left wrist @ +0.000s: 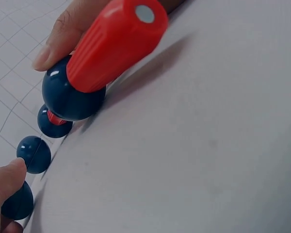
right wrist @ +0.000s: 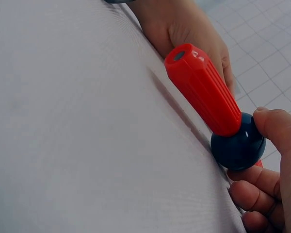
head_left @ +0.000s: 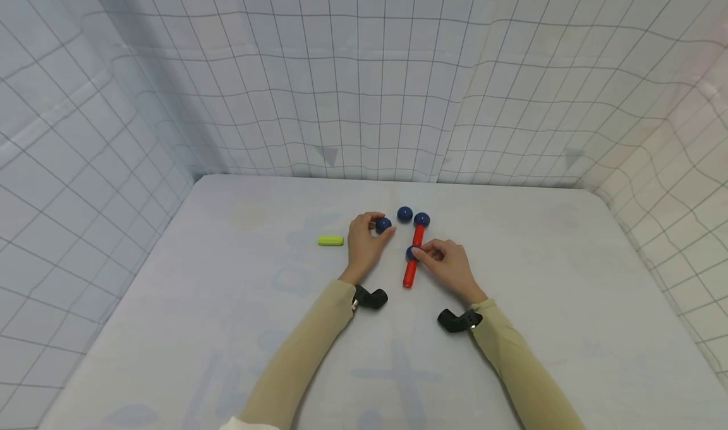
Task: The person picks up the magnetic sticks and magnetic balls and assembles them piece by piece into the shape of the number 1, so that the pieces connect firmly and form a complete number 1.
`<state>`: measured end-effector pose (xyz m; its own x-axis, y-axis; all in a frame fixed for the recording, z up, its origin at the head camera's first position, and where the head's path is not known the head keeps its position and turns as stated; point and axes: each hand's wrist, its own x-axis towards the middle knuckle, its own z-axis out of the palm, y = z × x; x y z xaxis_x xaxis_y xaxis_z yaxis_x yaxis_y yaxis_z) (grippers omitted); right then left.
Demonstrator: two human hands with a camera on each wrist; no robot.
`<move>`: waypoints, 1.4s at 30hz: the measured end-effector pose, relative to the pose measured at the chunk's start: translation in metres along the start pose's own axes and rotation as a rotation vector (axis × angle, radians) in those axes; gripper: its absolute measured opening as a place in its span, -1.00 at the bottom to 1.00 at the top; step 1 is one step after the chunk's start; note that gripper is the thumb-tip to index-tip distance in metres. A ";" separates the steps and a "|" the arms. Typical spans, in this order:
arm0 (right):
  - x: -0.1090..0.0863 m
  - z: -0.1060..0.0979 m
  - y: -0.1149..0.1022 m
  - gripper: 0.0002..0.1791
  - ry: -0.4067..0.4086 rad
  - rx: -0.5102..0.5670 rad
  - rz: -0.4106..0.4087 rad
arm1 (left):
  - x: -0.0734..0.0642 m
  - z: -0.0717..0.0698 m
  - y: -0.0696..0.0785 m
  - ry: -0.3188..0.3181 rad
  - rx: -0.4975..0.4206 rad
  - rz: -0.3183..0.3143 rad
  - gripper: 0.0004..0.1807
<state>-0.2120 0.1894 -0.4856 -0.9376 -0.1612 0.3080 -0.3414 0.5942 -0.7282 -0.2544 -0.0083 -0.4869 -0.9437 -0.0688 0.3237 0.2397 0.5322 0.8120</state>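
Note:
Near the middle of the table, my left hand (head_left: 364, 243) holds a dark blue ball (head_left: 383, 225) between thumb and fingers; the left wrist view shows the thumb (left wrist: 7, 180) against it. With thumb and fingers, my right hand (head_left: 453, 267) pinches another blue ball (right wrist: 238, 143). A red ridged rod (right wrist: 203, 90) with a grey disc in its end sticks out of that ball toward me. On its far side a second red rod (head_left: 418, 234) runs to a blue end ball (head_left: 422, 219). These parts form one straight line.
A separate blue ball (head_left: 405, 214) lies just left of the end ball. Left of my left hand is a short yellow-green rod (head_left: 330, 240). White grid-patterned curtains (head_left: 364, 101) surround the white table (head_left: 227, 291) at the back and sides.

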 end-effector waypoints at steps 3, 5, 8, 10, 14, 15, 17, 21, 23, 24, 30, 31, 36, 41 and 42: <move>0.000 0.000 0.000 -0.76 -0.002 -0.003 -0.003 | -0.003 -0.002 0.001 -0.012 -0.020 -0.008 -0.60; 0.000 0.000 0.000 -0.76 -0.005 -0.004 -0.004 | -0.005 -0.004 0.002 -0.018 -0.018 -0.009 -0.60; 0.000 0.000 0.000 -0.77 -0.007 0.000 0.003 | -0.007 -0.005 0.002 -0.020 -0.018 -0.003 -0.61; 0.000 0.000 0.000 -0.76 -0.008 0.002 0.003 | -0.009 -0.006 0.003 -0.018 -0.026 0.002 -0.61; -0.001 0.000 -0.001 -0.76 -0.009 0.000 -0.001 | -0.014 -0.009 0.004 -0.024 -0.038 0.009 -0.61; -0.001 0.000 -0.001 -0.76 -0.010 0.001 0.001 | -0.015 -0.010 0.005 -0.026 -0.043 0.011 -0.61; -0.001 0.000 -0.001 -0.75 -0.015 0.002 0.008 | -0.018 -0.012 0.006 -0.030 -0.050 0.013 -0.61; 0.000 0.000 0.000 -0.76 -0.016 0.001 0.010 | -0.024 -0.015 0.008 -0.038 -0.057 0.004 -0.62; 0.000 0.000 0.000 -0.76 -0.016 -0.001 0.006 | -0.026 -0.016 0.009 -0.046 -0.051 -0.006 -0.63; 0.000 0.000 -0.001 -0.76 -0.013 -0.001 0.000 | -0.027 -0.016 0.009 -0.050 -0.046 -0.008 -0.63; 0.000 0.000 -0.002 -0.76 0.002 -0.002 -0.014 | -0.031 -0.017 0.009 -0.049 -0.029 0.038 -0.65; 0.000 0.000 -0.001 -0.76 0.004 -0.004 -0.016 | -0.031 -0.017 0.009 -0.050 -0.026 0.048 -0.65; 0.001 0.001 0.001 -0.77 0.010 -0.016 -0.029 | -0.034 -0.020 0.012 -0.070 -0.023 0.065 -0.65; 0.001 0.001 0.001 -0.77 0.012 -0.019 -0.030 | -0.036 -0.022 0.013 -0.090 -0.013 0.067 -0.64; 0.002 0.001 0.001 -0.77 0.013 -0.018 -0.031 | -0.036 -0.022 0.012 -0.089 -0.015 0.071 -0.64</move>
<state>-0.2137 0.1888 -0.4865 -0.9259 -0.1697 0.3376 -0.3685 0.6033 -0.7073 -0.2122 -0.0177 -0.4779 -0.9406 0.0444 0.3367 0.3094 0.5208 0.7957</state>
